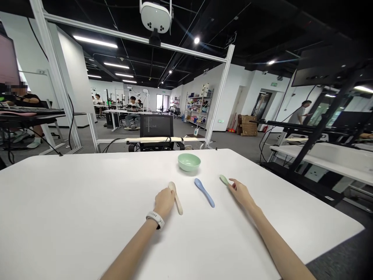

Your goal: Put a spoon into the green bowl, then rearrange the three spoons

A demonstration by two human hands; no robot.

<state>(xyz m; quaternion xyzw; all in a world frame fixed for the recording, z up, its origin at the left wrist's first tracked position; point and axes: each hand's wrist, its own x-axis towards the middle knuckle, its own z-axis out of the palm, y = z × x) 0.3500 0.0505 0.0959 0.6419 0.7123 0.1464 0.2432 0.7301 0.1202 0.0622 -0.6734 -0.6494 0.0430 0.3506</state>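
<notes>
Well, wristband on left hand: nothing legible.

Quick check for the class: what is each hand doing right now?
Left hand: on the cream spoon, grip unclear.
Right hand: fingertips at the green spoon, grip unclear.

Three spoons, one bowl

A white table carries a pale green bowl, a blue spoon just in front of it, a cream spoon front-left of it, and a green spoon front-right of it
</notes>
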